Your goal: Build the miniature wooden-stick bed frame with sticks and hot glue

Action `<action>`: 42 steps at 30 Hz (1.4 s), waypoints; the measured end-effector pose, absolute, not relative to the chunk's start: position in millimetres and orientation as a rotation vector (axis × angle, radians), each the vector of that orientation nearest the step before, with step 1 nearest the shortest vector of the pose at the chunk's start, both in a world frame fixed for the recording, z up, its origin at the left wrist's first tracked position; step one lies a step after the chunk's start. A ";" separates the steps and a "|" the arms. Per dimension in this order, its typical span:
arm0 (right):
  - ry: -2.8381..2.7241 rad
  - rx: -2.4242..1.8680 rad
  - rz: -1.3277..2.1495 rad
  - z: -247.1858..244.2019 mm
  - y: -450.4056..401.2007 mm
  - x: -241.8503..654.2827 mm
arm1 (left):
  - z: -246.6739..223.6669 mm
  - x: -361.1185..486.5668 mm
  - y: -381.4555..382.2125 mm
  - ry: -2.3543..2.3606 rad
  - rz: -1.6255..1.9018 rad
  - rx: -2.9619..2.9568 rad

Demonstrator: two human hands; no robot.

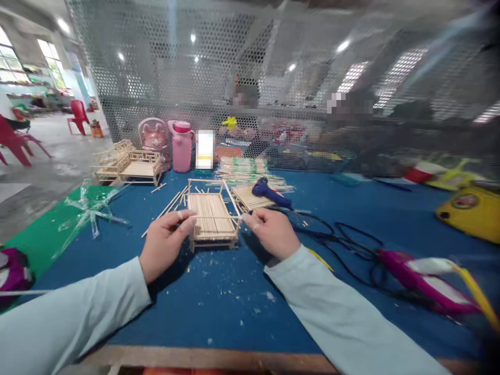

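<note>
A small wooden frame (211,212), built of thin sticks with a slatted bed and upright rails, stands on the blue table mat (219,307). At its left front corner my left hand (166,242) pinches the end of a thin stick that runs across the front. My right hand (273,232) is closed on the same stick's other end, at the right front corner. Behind my right hand, a blue glue gun (271,194) lies on a flat panel of sticks (247,200). Loose sticks (166,210) lie left of the frame.
Finished-looking stick frames (138,169) stand at the back left, beside a pink bottle (182,151) and a phone (205,151). Bundled sticks (242,169) lie behind. Black cables (339,242) and a magenta tool (425,281) are at right; clear glue strands (91,211) at left.
</note>
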State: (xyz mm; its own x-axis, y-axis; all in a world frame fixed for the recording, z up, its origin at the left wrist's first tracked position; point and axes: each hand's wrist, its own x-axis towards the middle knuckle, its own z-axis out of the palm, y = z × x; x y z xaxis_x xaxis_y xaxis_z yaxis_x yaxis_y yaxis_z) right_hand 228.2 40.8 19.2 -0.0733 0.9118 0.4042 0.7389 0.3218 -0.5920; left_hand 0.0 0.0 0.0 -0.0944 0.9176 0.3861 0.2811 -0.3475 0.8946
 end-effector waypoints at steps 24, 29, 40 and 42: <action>-1.666 -1.048 0.912 11.5 41.4 224.2 | -3.6 1.3 3.3 1.263 1.528 1.618; -1.652 -1.073 0.829 14.0 41.8 222.4 | -2.7 1.2 2.8 1.278 1.521 1.626; -1.876 -1.509 0.199 45.1 2.5 262.9 | -1.5 4.1 4.0 1.253 1.547 1.624; -2.030 -1.665 0.082 40.5 -7.2 284.9 | -1.4 4.5 4.4 1.239 1.551 1.617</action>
State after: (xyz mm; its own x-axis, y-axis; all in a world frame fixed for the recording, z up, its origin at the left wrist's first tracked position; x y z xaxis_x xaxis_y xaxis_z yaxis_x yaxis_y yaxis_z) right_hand 284.9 -7.2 40.5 -0.1185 0.9315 0.3438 0.9010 0.2464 -0.3571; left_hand 4.5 4.4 -1.4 -0.1038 0.8936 0.4367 0.2280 -0.4060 0.8850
